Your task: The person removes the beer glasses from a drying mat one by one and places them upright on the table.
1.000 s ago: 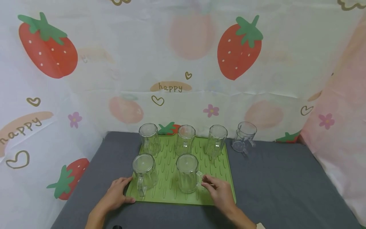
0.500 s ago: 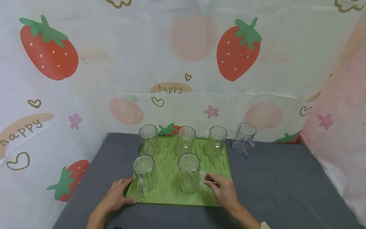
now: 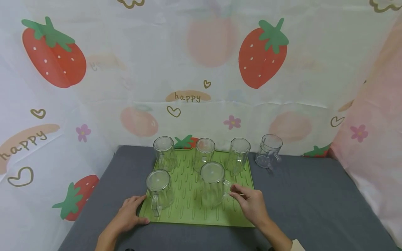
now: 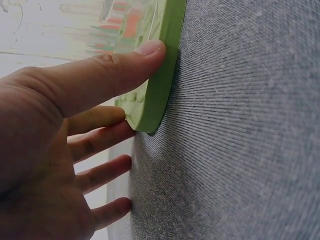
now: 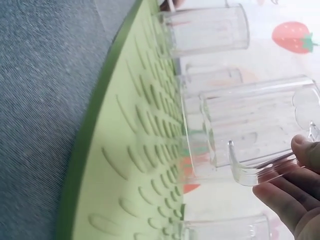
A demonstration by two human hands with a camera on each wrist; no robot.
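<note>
My right hand (image 3: 251,205) pinches the handle of a clear glass mug (image 3: 212,184), which is upside down over the front right of a green ridged drying mat (image 3: 185,212). In the right wrist view, a gap shows between the mug's rim and the mat, and thumb and fingers grip the handle. My left hand (image 3: 128,212) rests at the mat's front left corner. In the left wrist view, its thumb (image 4: 135,62) lies straight along the mat's front edge while the other fingers reach the left side. Beside it stands another upside-down glass mug (image 3: 163,193), handle toward me.
Along the mat's back stand three more upturned mugs: left (image 3: 165,155), middle (image 3: 204,155) and right (image 3: 239,155). Another glass mug (image 3: 269,151) stands on the grey cloth (image 3: 301,195), right of the mat. A strawberry-print curtain (image 3: 141,69) hangs behind.
The right hand has lifted the mug by its handle off the mat, moving it up and to the right. The left hand has stayed at the mat's corner.
</note>
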